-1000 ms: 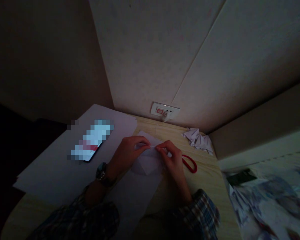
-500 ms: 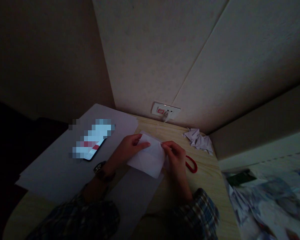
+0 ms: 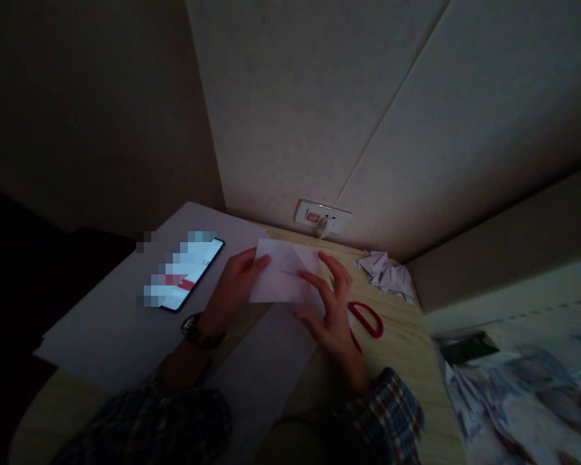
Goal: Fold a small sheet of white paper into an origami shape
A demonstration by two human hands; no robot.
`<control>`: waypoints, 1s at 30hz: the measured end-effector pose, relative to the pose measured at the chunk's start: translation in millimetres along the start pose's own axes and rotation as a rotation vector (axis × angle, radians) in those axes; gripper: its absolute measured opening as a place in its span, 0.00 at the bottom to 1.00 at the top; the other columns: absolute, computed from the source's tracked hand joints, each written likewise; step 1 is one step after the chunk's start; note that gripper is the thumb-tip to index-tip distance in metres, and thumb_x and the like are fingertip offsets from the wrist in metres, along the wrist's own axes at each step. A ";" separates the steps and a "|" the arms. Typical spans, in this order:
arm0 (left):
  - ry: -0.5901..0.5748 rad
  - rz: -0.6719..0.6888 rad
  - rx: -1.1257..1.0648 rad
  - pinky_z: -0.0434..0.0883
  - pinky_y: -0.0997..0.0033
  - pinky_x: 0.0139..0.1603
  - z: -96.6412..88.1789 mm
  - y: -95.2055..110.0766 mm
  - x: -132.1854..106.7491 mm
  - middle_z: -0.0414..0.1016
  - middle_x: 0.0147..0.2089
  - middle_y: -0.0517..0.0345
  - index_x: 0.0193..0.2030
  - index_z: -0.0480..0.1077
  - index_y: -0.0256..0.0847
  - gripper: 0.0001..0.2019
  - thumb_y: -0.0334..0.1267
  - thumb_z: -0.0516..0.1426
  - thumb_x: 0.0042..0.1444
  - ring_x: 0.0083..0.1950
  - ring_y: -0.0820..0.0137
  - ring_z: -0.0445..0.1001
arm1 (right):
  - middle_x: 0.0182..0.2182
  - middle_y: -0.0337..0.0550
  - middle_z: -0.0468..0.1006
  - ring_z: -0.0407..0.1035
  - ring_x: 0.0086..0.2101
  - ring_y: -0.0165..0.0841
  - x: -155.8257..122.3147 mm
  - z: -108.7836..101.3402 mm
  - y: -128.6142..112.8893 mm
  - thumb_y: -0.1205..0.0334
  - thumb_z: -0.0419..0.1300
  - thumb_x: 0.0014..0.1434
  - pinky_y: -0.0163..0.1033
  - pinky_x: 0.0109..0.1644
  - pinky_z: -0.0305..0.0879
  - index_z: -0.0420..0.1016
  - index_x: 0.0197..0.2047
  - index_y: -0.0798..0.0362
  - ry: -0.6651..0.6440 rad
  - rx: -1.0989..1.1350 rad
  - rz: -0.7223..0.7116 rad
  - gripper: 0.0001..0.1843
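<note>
A small white sheet of paper (image 3: 281, 274) with crease lines lies flat on the wooden table (image 3: 407, 336) in front of me. My left hand (image 3: 235, 287) grips its left edge, thumb on top at the upper corner. Over the paper's right part my right hand (image 3: 330, 303) lies spread, fingers stretched out and pressing it down. The light is dim. Both wrists wear plaid sleeves, and a watch (image 3: 196, 328) sits on the left one.
A lit phone (image 3: 184, 274) rests on a large white sheet (image 3: 116, 323) at the left. Red-handled scissors (image 3: 368, 320) lie just right of my right hand. Folded paper pieces (image 3: 385, 272) sit at the far right near the wall socket (image 3: 322, 218). Cluttered papers (image 3: 508, 400) lie beyond the table's right edge.
The paper was held up and pinched between both hands; now it is unfolded and laid flat. My right hand opened and spread over it, while my left kept its hold on the edge.
</note>
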State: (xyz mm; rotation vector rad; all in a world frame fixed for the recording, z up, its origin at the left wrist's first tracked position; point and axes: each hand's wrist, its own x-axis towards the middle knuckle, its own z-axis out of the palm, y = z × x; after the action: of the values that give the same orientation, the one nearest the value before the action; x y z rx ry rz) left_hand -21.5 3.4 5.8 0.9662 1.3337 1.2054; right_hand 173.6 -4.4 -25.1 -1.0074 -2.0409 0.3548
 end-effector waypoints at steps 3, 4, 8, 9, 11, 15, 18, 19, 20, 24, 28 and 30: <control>0.035 -0.003 -0.009 0.67 0.74 0.28 0.0 0.8 -0.8 0.80 0.32 0.55 0.41 0.76 0.33 0.23 0.52 0.62 0.48 0.30 0.68 0.73 | 0.69 0.42 0.50 0.46 0.67 0.49 -1.5 7.0 2.2 0.51 0.62 0.59 0.62 0.67 0.50 0.65 0.61 0.38 -0.054 -0.056 -0.013 0.27; 0.026 0.004 -0.008 0.67 0.73 0.29 0.0 0.0 -0.4 0.80 0.33 0.54 0.41 0.76 0.33 0.23 0.52 0.62 0.48 0.31 0.67 0.73 | 0.68 0.42 0.52 0.47 0.66 0.49 -1.5 8.5 3.0 0.53 0.62 0.59 0.62 0.67 0.50 0.67 0.59 0.39 -0.047 -0.057 -0.014 0.24; -0.082 0.045 0.036 0.69 0.71 0.32 0.1 -4.5 3.0 0.80 0.33 0.53 0.40 0.76 0.33 0.21 0.51 0.62 0.48 0.33 0.64 0.75 | 0.62 0.42 0.62 0.55 0.62 0.45 0.0 7.4 3.7 0.56 0.59 0.62 0.60 0.66 0.52 0.75 0.47 0.42 0.049 -0.017 0.049 0.10; -0.114 0.050 0.056 0.69 0.70 0.33 0.2 -5.2 3.6 0.80 0.33 0.53 0.39 0.76 0.33 0.21 0.51 0.62 0.48 0.34 0.64 0.75 | 0.61 0.42 0.64 0.56 0.61 0.45 0.6 6.3 3.1 0.57 0.58 0.63 0.60 0.65 0.52 0.76 0.44 0.43 0.079 -0.008 0.069 0.08; -0.170 0.061 0.088 0.70 0.69 0.34 0.8 -5.7 4.1 0.79 0.33 0.54 0.37 0.75 0.33 0.19 0.51 0.62 0.49 0.35 0.63 0.75 | 0.58 0.44 0.66 0.57 0.60 0.45 1.5 4.7 1.7 0.57 0.58 0.63 0.59 0.65 0.53 0.77 0.40 0.45 0.129 0.007 0.098 0.07; -0.240 0.107 0.143 0.71 0.69 0.37 2.7 -4.6 2.4 0.78 0.34 0.55 0.39 0.74 0.35 0.18 0.50 0.58 0.54 0.36 0.64 0.74 | 0.55 0.45 0.69 0.59 0.57 0.43 2.2 4.8 -0.5 0.57 0.58 0.63 0.57 0.63 0.55 0.76 0.35 0.47 0.192 0.020 0.153 0.07; -0.215 0.179 0.180 0.73 0.69 0.39 3.6 -4.7 0.2 0.78 0.38 0.54 0.44 0.73 0.36 0.19 0.51 0.55 0.57 0.39 0.64 0.75 | 0.55 0.44 0.69 0.60 0.56 0.42 2.4 5.7 -0.3 0.56 0.59 0.63 0.56 0.62 0.56 0.76 0.33 0.48 0.234 0.024 0.177 0.09; -0.220 0.199 0.176 0.73 0.69 0.40 3.7 -5.0 -0.6 0.78 0.39 0.53 0.45 0.73 0.37 0.19 0.51 0.55 0.57 0.40 0.63 0.75 | 0.55 0.44 0.69 0.60 0.56 0.42 2.5 5.9 0.1 0.56 0.59 0.63 0.56 0.61 0.56 0.76 0.32 0.48 0.246 0.030 0.183 0.10; -0.245 0.209 0.163 0.74 0.69 0.41 3.9 -5.4 -1.4 0.78 0.40 0.52 0.47 0.73 0.38 0.20 0.51 0.56 0.57 0.41 0.62 0.76 | 0.55 0.44 0.69 0.60 0.56 0.42 2.6 6.1 0.4 0.56 0.58 0.63 0.56 0.61 0.57 0.76 0.31 0.49 0.255 0.038 0.192 0.11; -0.385 0.169 0.120 0.75 0.69 0.40 5.0 -6.7 -3.1 0.78 0.46 0.51 0.55 0.69 0.38 0.29 0.49 0.64 0.48 0.42 0.61 0.77 | 0.55 0.47 0.70 0.61 0.56 0.43 3.6 7.0 1.2 0.55 0.59 0.62 0.55 0.60 0.57 0.75 0.28 0.50 0.253 0.105 0.267 0.13; -0.268 0.167 0.204 0.75 0.70 0.43 6.4 -7.5 -0.3 0.79 0.43 0.55 0.48 0.73 0.38 0.20 0.46 0.61 0.52 0.44 0.62 0.77 | 0.54 0.47 0.70 0.61 0.55 0.41 4.8 8.4 0.2 0.53 0.59 0.62 0.51 0.60 0.58 0.75 0.29 0.50 0.217 0.197 0.325 0.13; -0.233 0.168 0.211 0.75 0.70 0.45 6.2 -7.6 1.4 0.79 0.42 0.56 0.45 0.74 0.37 0.16 0.45 0.59 0.54 0.44 0.63 0.77 | 0.54 0.47 0.70 0.62 0.55 0.41 5.0 8.8 -0.4 0.53 0.58 0.63 0.50 0.59 0.58 0.76 0.30 0.50 0.202 0.224 0.339 0.14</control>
State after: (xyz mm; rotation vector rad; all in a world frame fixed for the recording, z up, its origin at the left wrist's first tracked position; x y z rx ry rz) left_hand -15.0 4.4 -1.6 1.3499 1.2281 1.0523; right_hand 164.9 0.1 -27.8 -1.1960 -1.6094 0.6177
